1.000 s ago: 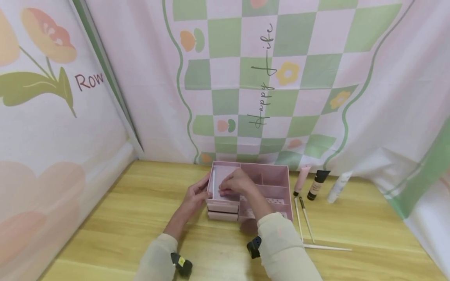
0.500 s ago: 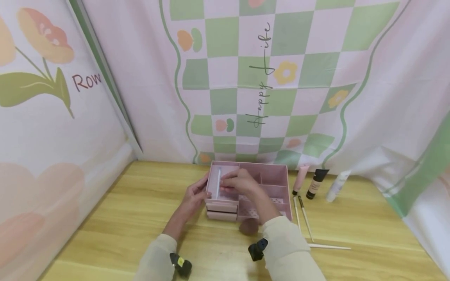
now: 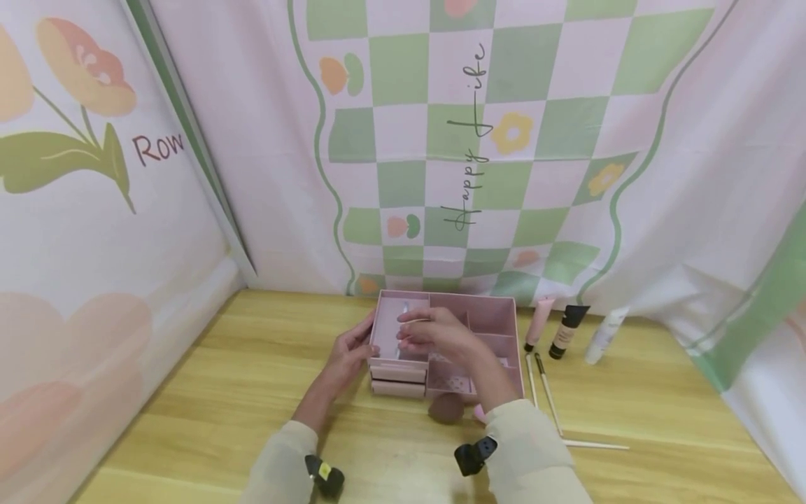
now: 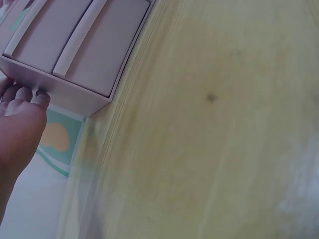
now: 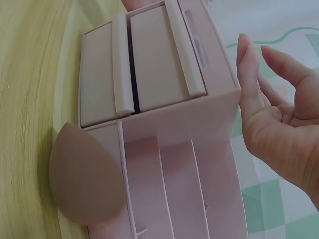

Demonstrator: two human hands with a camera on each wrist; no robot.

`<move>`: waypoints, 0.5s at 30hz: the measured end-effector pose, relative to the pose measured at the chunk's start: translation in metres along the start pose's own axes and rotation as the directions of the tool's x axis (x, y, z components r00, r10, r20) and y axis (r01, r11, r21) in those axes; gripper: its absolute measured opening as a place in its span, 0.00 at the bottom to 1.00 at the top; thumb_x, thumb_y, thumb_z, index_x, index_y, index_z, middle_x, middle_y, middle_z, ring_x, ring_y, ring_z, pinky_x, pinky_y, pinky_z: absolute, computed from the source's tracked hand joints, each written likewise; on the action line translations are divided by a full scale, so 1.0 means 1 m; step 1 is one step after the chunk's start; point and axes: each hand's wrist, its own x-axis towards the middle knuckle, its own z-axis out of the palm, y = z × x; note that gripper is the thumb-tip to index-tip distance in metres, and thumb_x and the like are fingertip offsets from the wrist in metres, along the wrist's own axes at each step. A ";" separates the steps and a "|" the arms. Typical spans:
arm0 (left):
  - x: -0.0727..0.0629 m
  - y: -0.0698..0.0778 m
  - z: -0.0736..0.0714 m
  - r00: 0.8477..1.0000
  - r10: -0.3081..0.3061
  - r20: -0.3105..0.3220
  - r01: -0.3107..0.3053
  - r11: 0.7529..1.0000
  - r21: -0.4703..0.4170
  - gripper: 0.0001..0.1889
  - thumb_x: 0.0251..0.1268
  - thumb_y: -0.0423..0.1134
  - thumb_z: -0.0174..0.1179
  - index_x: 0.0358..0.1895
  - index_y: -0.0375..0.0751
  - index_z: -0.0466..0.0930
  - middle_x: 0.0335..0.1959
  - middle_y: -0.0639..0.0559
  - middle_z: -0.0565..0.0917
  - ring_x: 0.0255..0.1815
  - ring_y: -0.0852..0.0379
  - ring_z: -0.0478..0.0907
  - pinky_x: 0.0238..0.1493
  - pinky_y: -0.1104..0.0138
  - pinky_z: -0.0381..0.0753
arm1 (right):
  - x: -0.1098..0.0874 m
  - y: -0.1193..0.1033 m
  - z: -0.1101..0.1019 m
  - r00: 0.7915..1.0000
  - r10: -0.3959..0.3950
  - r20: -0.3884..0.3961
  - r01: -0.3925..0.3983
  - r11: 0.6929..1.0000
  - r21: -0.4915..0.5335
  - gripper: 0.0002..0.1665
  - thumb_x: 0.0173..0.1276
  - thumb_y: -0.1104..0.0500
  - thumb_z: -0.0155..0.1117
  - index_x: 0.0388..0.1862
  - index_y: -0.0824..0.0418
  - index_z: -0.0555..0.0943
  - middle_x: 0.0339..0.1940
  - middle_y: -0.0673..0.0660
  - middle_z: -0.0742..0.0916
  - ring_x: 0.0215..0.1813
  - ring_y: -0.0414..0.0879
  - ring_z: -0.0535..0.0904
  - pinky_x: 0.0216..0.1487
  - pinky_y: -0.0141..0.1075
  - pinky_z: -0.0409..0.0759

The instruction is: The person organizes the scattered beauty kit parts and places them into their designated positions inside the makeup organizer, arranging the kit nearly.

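A pink desk organizer [image 3: 472, 302] stands against the back curtain, two drawers [image 3: 398, 372] stacked at its left front and open compartments at its right. My left hand [image 3: 346, 350] grips its left side, thumb at the top rim, fingers along the outer wall in the left wrist view. Over the top left tray [image 3: 387, 329] hovers my right hand [image 3: 443, 332], fingers loosely bent; thumb and index tip stand apart in the right wrist view. A pale slim stick [image 3: 405, 306] shows in the tray, partly hidden behind those fingers. A brown teardrop makeup sponge [image 5: 84, 179] sits before the organizer.
Right of the organizer stand a pink tube [image 3: 539, 323], a black-capped tube [image 3: 569, 331] and a white tube [image 3: 606, 336]. Two makeup brushes [image 3: 550, 395] and a white slim stick [image 3: 598, 444] lie nearer. A pink thing [image 3: 480, 413] is mostly hidden under my right wrist.
The pale stick has shifted from the tray's left side to the right. My right hand has moved slightly right and its fingers have loosened. My left hand stays on the organizer.
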 end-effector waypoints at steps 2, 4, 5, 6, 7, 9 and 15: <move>0.000 0.000 0.000 1.000 -0.006 -0.003 0.006 1.000 -0.001 0.41 0.61 0.22 0.49 0.78 0.24 0.43 0.84 0.33 0.42 0.85 0.37 0.40 0.76 0.73 0.66 | -0.004 0.001 -0.003 1.000 -0.007 0.009 0.007 1.000 -0.006 0.28 0.74 0.66 0.55 0.69 0.78 0.68 0.38 0.55 0.89 0.38 0.39 0.87 0.49 0.30 0.91; 0.000 0.001 0.000 1.000 -0.015 -0.008 0.015 1.000 -0.002 0.42 0.60 0.22 0.49 0.79 0.24 0.43 0.84 0.34 0.43 0.85 0.37 0.41 0.76 0.73 0.66 | -0.008 0.002 -0.006 1.000 -0.015 0.011 0.016 1.000 -0.015 0.28 0.74 0.65 0.55 0.69 0.77 0.68 0.39 0.54 0.88 0.38 0.40 0.87 0.49 0.30 0.91; 0.000 0.001 0.000 1.000 -0.019 -0.012 0.019 1.000 -0.003 0.42 0.60 0.22 0.49 0.79 0.24 0.43 0.84 0.34 0.43 0.85 0.37 0.41 0.76 0.72 0.66 | -0.010 0.002 -0.008 1.000 -0.022 0.011 0.022 0.999 -0.024 0.28 0.74 0.65 0.55 0.69 0.77 0.68 0.40 0.54 0.89 0.38 0.39 0.87 0.49 0.30 0.91; 0.000 0.000 0.000 1.000 -0.024 -0.013 0.024 1.000 -0.003 0.42 0.60 0.22 0.50 0.79 0.25 0.44 0.84 0.34 0.43 0.85 0.37 0.42 0.76 0.72 0.66 | -0.011 0.003 -0.010 1.000 -0.026 0.007 0.026 0.999 -0.029 0.28 0.74 0.65 0.55 0.69 0.77 0.68 0.40 0.54 0.88 0.38 0.39 0.87 0.49 0.30 0.91; 0.001 0.000 0.000 1.000 -0.026 -0.017 0.026 1.000 -0.004 0.42 0.60 0.22 0.50 0.79 0.25 0.44 0.84 0.34 0.43 0.85 0.36 0.42 0.76 0.72 0.67 | -0.013 0.003 -0.011 1.000 -0.031 0.004 0.031 0.999 -0.037 0.28 0.74 0.65 0.55 0.69 0.77 0.68 0.40 0.54 0.88 0.38 0.39 0.87 0.48 0.30 0.90; 0.001 0.000 0.000 0.999 -0.028 -0.020 0.028 1.000 -0.005 0.42 0.60 0.22 0.50 0.78 0.25 0.44 0.84 0.34 0.43 0.85 0.36 0.42 0.76 0.71 0.66 | -0.017 0.004 -0.015 0.999 -0.042 -0.008 0.042 0.998 -0.054 0.28 0.73 0.65 0.55 0.69 0.76 0.68 0.41 0.54 0.88 0.39 0.39 0.87 0.48 0.30 0.90; 0.000 0.001 0.000 1.000 -0.015 -0.010 0.015 1.000 -0.005 0.42 0.60 0.21 0.49 0.78 0.24 0.43 0.84 0.34 0.42 0.85 0.36 0.40 0.79 0.67 0.61 | -0.027 0.004 -0.022 0.996 -0.076 -0.049 0.068 0.988 -0.139 0.29 0.72 0.65 0.57 0.69 0.75 0.70 0.48 0.65 0.89 0.42 0.44 0.87 0.49 0.35 0.92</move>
